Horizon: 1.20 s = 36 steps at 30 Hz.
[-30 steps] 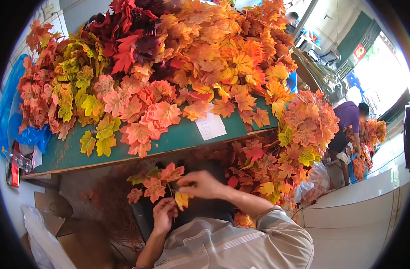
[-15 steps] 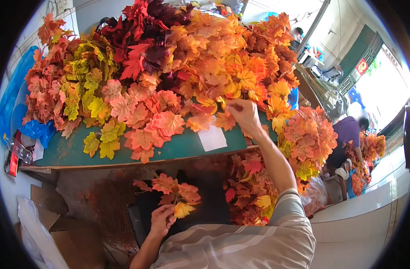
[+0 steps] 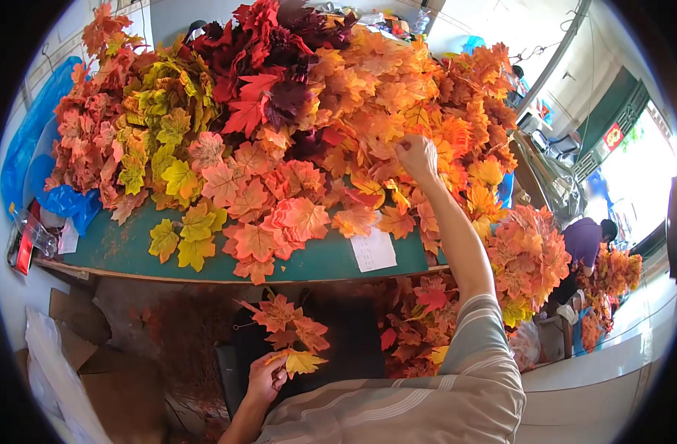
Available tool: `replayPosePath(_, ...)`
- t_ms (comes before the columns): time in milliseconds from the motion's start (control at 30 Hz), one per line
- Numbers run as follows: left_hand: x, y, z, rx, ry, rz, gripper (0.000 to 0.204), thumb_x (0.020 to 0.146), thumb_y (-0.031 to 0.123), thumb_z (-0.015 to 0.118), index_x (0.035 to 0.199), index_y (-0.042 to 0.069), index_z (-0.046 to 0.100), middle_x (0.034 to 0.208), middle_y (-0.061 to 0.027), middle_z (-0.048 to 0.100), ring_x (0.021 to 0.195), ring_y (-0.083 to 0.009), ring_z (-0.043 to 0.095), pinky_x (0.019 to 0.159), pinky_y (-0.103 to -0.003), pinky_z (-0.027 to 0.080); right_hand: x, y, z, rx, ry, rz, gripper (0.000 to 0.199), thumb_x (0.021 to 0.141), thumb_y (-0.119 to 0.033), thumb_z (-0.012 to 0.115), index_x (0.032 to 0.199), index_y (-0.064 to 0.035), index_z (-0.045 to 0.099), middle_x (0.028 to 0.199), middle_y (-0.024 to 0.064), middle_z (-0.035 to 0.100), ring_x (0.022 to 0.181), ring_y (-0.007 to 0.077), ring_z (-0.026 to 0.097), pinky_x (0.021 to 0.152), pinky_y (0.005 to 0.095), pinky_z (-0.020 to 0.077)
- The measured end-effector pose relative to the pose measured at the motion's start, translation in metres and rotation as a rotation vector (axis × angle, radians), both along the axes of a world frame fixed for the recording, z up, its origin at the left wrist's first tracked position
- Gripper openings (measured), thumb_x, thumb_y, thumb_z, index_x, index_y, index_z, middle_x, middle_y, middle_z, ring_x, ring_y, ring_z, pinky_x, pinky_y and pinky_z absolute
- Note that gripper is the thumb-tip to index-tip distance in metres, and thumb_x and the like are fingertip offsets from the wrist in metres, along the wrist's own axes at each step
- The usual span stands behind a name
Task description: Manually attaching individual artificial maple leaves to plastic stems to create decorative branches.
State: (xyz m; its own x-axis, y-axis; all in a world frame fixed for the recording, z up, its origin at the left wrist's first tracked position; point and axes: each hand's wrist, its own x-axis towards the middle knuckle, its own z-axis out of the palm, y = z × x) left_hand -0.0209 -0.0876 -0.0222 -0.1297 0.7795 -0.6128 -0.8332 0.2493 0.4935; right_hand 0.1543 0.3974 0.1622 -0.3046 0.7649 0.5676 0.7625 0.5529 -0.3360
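Observation:
My left hand [image 3: 266,377] is closed on a stem of artificial maple leaves [image 3: 280,312], held low in front of the table. Coral-orange leaves spread at its top, and a yellow-orange leaf [image 3: 303,362] sits right by the fingers. My right hand [image 3: 418,157] stretches over the table to the big heap of orange maple leaves [image 3: 375,89]. Its fingers are pinched together against the heap; what is between them is too small to make out. Below that hand lie coral leaves [image 3: 297,214] along the table's front.
The green table [image 3: 123,244] carries dark red leaves [image 3: 253,103], yellow-green leaves [image 3: 177,177] and a white paper slip [image 3: 374,251]. More leaf bunches [image 3: 527,255] crowd its right end. Cardboard boxes [image 3: 123,392] stand lower left. A person in purple [image 3: 581,240] bends over leaves at far right.
My right hand has moved farther up and into the orange heap, fingers still pinched. My left hand keeps the leaf stem, slightly lower. The whole view has shifted a little.

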Motion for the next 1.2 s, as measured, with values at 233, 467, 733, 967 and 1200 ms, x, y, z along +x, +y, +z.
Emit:
replayPosePath(233,-0.008,0.008,-0.005,-0.008,0.004,0.011,0.010,0.087,0.003,0.062,0.094,-0.003,0.060,0.065,-0.0035,0.054,0.043,-0.0064,0.044,0.035,-0.019,0.029,-0.019,0.010,0.018,0.065,-0.110,-0.039,0.020,0.071,-0.021,0.064,0.072,-0.0018,0.068,0.069,0.0189,0.064,0.068,0.0371,0.064,0.064,0.0452,0.0514)
replayPosePath(467,-0.006,0.010,-0.006,-0.039,-0.009,0.002,0.010,0.087,0.004,0.061,0.094,-0.003,0.061,0.064,-0.0033,0.053,0.043,-0.0065,0.043,0.035,-0.020,0.029,-0.071,0.039,0.038,0.175,-0.480,-0.187,0.016,0.078,-0.018,0.061,0.082,-0.0055,0.069,0.082,0.0163,0.068,0.078,0.0337,0.066,0.067,0.0425,0.0530)
replayPosePath(733,-0.008,0.012,0.003,-0.065,-0.007,0.031,0.010,0.086,0.004,0.063,0.093,-0.003,0.062,0.063,-0.0025,0.052,0.043,-0.0068,0.041,0.036,-0.021,0.027,-0.064,0.062,0.030,-0.062,-0.336,-0.336,0.013,0.076,-0.012,0.063,0.080,0.0002,0.067,0.081,0.0199,0.068,0.077,0.0325,0.067,0.065,0.0414,0.0535)
replayPosePath(967,-0.010,0.008,0.003,-0.014,0.038,0.003,0.013,0.084,0.007,0.066,0.092,-0.002,0.062,0.063,-0.0021,0.052,0.044,-0.0072,0.042,0.036,-0.021,0.028,-0.055,0.072,0.018,-0.102,-0.427,-0.323,0.019,0.076,-0.016,0.066,0.077,0.0020,0.065,0.078,0.0198,0.067,0.074,0.0324,0.067,0.061,0.0423,0.0523)
replayPosePath(1200,-0.002,0.002,-0.001,-0.056,0.000,0.035,0.013,0.086,0.010,0.065,0.093,-0.001,0.062,0.064,-0.0020,0.053,0.046,-0.0085,0.047,0.038,-0.022,0.030,-0.051,0.048,0.037,-0.169,-0.157,-0.011,0.020,0.071,-0.024,0.068,0.077,-0.0048,0.070,0.076,0.0156,0.068,0.072,0.0317,0.066,0.065,0.0399,0.0513)
